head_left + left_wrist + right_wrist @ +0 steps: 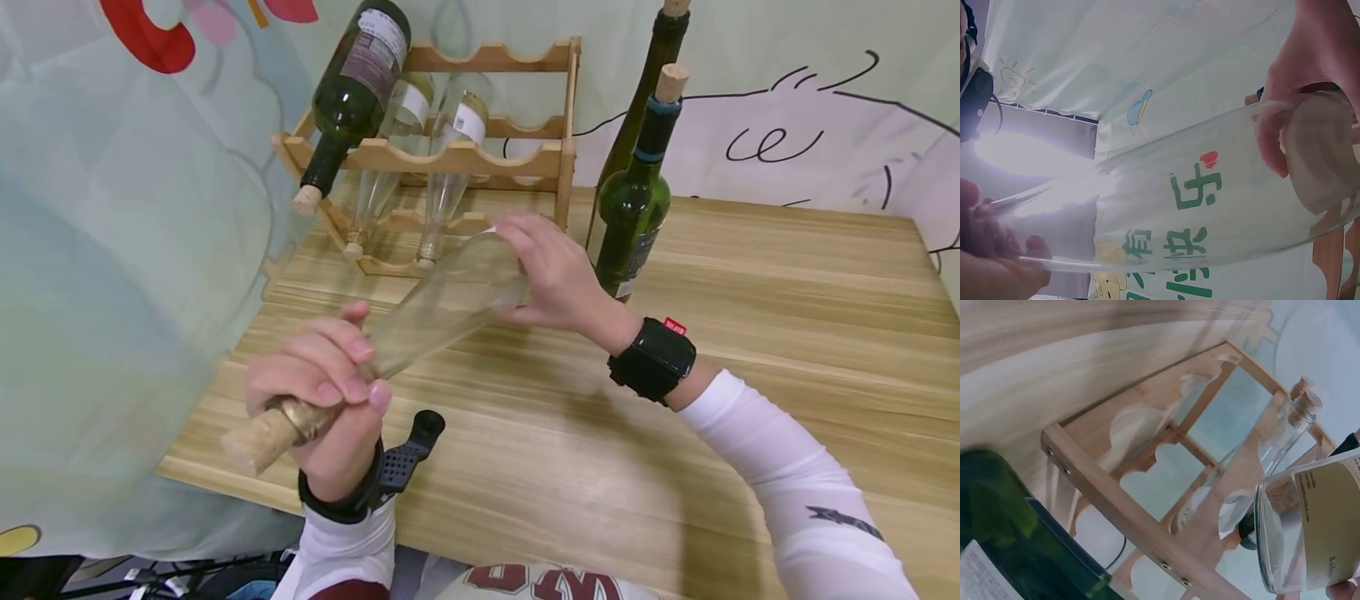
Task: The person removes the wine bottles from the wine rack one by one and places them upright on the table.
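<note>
A clear glass bottle [450, 304] with a cork stopper [261, 437] is held slantwise above the table, its neck toward the lower left. My left hand [318, 375] grips the neck just behind the cork, fingers wrapped around the glass. At the other end, my right hand [558, 271] holds the bottle by its base, with the thumb below and fingers over the top. A gold label on this bottle [1332, 519] shows in the right wrist view. Through the glass in the left wrist view, printed wall writing [1191, 244] is visible.
Behind the hands stands a wooden wine rack [495, 158]. It holds a dark green bottle [356, 83] on top and two clear corked bottles [450, 167] lower down. Right of it stand a green bottle [633, 200] and a taller dark bottle [660, 50], both corked.
</note>
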`<action>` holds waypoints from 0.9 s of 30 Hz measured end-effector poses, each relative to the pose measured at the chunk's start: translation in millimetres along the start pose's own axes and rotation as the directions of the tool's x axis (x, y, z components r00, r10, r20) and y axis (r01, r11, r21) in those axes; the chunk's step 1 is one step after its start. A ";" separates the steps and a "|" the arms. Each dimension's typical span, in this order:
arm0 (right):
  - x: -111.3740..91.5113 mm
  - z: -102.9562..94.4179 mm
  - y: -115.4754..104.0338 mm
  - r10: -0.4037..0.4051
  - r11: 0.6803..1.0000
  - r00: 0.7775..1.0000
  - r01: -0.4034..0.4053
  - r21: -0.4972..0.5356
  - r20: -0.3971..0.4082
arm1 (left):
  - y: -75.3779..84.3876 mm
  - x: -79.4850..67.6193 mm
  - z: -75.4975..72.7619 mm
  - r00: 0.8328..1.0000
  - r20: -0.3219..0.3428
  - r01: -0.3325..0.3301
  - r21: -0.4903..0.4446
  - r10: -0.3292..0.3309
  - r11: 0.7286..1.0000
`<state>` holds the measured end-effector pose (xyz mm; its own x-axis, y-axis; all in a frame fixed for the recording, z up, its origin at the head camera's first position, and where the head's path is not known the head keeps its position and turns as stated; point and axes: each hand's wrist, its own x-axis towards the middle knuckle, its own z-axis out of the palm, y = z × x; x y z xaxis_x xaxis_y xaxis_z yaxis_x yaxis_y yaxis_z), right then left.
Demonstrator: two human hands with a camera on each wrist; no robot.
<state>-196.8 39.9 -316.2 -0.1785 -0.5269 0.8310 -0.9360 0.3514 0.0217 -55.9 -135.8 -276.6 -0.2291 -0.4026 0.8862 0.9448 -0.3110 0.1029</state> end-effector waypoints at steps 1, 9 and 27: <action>-2.0 -0.2 -0.5 0.010 1.000 1.000 -0.010 -0.004 0.000 | -0.3 -0.5 0.2 1.000 0.014 0.006 0.011 -0.006 1.000; -23.6 -1.5 -5.5 0.112 0.993 0.992 -0.113 0.021 0.060 | -3.9 -4.6 2.3 0.988 0.101 0.111 0.098 -0.120 0.989; -71.4 -12.0 -9.5 0.268 0.951 0.931 -0.296 0.085 0.247 | -16.6 -2.4 27.5 0.876 0.245 0.389 0.149 -0.415 0.909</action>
<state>-171.6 83.5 -369.0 -0.4919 -0.5874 0.6426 -0.8633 0.4248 -0.2725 -64.7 -106.1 -268.1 -0.5356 -0.0129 0.8444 0.8048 -0.3107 0.5057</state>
